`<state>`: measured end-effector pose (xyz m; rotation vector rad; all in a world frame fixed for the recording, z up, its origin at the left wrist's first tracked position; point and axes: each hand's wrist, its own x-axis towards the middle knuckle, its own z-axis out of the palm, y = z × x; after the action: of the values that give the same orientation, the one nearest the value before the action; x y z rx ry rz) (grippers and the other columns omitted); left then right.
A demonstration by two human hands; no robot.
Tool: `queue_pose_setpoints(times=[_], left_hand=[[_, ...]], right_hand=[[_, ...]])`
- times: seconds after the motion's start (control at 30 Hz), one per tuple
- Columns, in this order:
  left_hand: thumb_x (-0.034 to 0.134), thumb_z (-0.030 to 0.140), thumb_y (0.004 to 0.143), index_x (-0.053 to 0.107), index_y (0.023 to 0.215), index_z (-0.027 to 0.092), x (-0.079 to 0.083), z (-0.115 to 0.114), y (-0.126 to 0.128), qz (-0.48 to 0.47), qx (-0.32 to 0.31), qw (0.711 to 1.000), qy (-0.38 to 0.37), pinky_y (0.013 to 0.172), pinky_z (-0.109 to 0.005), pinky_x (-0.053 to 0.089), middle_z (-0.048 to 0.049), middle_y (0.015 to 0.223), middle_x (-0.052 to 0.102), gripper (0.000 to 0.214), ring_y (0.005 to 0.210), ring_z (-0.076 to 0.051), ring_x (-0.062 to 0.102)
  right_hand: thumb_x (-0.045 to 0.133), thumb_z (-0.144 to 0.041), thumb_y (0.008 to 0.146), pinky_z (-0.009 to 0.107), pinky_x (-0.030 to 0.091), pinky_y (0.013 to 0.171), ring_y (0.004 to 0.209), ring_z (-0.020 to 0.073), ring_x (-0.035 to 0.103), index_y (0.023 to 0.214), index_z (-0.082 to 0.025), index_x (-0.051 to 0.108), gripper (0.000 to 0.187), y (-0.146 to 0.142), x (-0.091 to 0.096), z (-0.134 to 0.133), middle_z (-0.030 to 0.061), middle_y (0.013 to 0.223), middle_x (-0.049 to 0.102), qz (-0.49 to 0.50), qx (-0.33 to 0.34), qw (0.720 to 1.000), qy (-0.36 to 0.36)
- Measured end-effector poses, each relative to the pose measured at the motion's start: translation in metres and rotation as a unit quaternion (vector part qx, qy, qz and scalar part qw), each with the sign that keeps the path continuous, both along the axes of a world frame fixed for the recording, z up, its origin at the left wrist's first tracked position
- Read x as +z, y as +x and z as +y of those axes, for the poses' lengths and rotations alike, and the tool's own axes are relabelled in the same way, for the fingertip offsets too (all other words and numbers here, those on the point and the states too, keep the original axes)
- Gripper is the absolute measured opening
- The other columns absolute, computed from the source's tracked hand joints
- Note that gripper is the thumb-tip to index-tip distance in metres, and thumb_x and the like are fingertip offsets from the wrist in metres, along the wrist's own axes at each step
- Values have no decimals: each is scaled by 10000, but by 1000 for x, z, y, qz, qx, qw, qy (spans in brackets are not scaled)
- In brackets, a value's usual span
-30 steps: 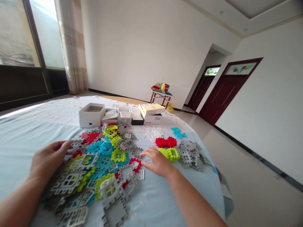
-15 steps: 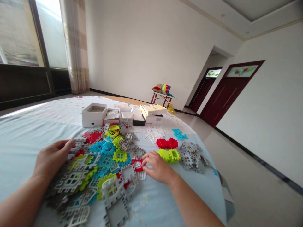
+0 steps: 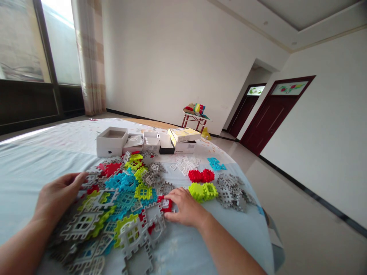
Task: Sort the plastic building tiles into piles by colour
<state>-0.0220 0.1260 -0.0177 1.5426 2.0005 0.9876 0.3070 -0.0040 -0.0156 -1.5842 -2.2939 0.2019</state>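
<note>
A heap of interlocking plastic building blocks point(image 3: 126, 198) in grey, blue, lime, red and white lies between my hands. My left hand point(image 3: 57, 194) rests at the heap's left edge, thumb and index finger pressed together beside a grey block point(image 3: 91, 178). Whatever these fingers hold, if anything, is hidden. On the right side of the heap, my right hand point(image 3: 187, 208) has its thumb and fingers around a red block point(image 3: 166, 204) with a white window piece in it. A large grey block point(image 3: 153, 214) lies just left of that red one.
Sorted groups lie to the right: white window pieces point(image 3: 186, 165), blue blocks point(image 3: 216, 164), red blocks point(image 3: 201, 175), lime blocks point(image 3: 203, 191) and grey blocks point(image 3: 233, 193). Behind the heap stand a white box point(image 3: 111, 147), several smaller boxes and a yellow-topped box point(image 3: 185, 134). The table edge curves along the right.
My right hand has moved left and closed in around the red block, covering a white piece that lay below it. My left hand stays nearly in place. The view has shifted slightly.
</note>
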Motion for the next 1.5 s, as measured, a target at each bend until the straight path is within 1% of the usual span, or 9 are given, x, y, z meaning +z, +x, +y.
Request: queue_pose_setpoints(times=[0.23, 0.4, 0.53, 0.7, 0.9, 1.03, 1.17, 1.33, 1.5], left_hand=[[459, 575, 685, 636, 972, 199, 1, -1, 0, -5, -11, 1000, -2, 563, -242, 385, -27, 736, 673, 505, 648, -170, 577], [465, 588, 676, 632, 975, 209, -5, 4, -4, -7, -11, 1000, -4, 573, -244, 387, -33, 764, 678, 511, 699, -184, 588], [455, 580, 688, 637, 943, 209, -7, 4, -3, -14, -6, 1000, 8, 557, -252, 394, -17, 751, 675, 485, 635, -171, 585], [449, 550, 700, 645, 885, 207, -2, -2, 3, -25, 7, 999, 21, 515, -254, 396, 9, 619, 647, 437, 546, -162, 575], [449, 545, 699, 645, 872, 219, 0, -6, 5, -27, 6, 999, 27, 513, -254, 403, 12, 637, 652, 418, 563, -166, 589], [458, 525, 700, 641, 916, 207, 3, -7, 6, -28, 0, 999, 21, 531, -259, 407, 3, 633, 648, 427, 569, -169, 584], [453, 531, 698, 644, 913, 203, 4, -6, 5, -15, -6, 1000, 20, 543, -265, 404, -7, 643, 651, 436, 584, -174, 581], [466, 522, 691, 645, 899, 211, 2, -3, 3, -22, 3, 999, 23, 535, -265, 405, -1, 638, 654, 415, 562, -166, 574], [450, 543, 696, 647, 906, 213, -2, -1, 2, -29, 8, 999, 19, 521, -256, 402, 5, 635, 656, 438, 552, -159, 574]], right_hand=[[661, -355, 662, 317, 383, 872, 965, 202, 497, 1113, -220, 569, 479, -5, 3, 0, 54, 1003, 564, 7, 1, 1000, -13], [647, -309, 675, 297, 381, 884, 973, 189, 494, 1121, -209, 565, 464, -7, 2, 2, 55, 1024, 554, 18, 16, 1000, -21], [671, -330, 644, 307, 387, 875, 963, 199, 487, 1115, -223, 573, 493, -6, 3, 2, 48, 973, 554, 19, 7, 1000, -24], [655, -316, 655, 283, 387, 891, 983, 183, 491, 1146, -216, 550, 512, -5, 2, 2, 53, 1025, 541, 38, 14, 998, -40], [658, -297, 640, 301, 383, 894, 990, 199, 488, 1127, -223, 560, 503, -3, 11, 3, 50, 1023, 571, 27, 25, 999, -38], [613, -205, 661, 304, 359, 918, 1026, 189, 466, 1170, -227, 523, 518, 21, 32, 6, 50, 1088, 539, 35, -5, 999, 2], [559, -120, 656, 330, 324, 947, 1073, 199, 438, 1192, -214, 502, 547, 59, 46, 20, 65, 1130, 510, 24, -85, 995, 46], [580, -148, 632, 353, 339, 924, 1062, 228, 455, 1154, -195, 538, 525, 99, 43, 44, 81, 1108, 534, -23, -186, 982, 38], [562, -125, 624, 366, 322, 954, 1110, 240, 434, 1173, -161, 526, 551, 112, 35, 49, 105, 1185, 504, -35, -217, 975, 42]])
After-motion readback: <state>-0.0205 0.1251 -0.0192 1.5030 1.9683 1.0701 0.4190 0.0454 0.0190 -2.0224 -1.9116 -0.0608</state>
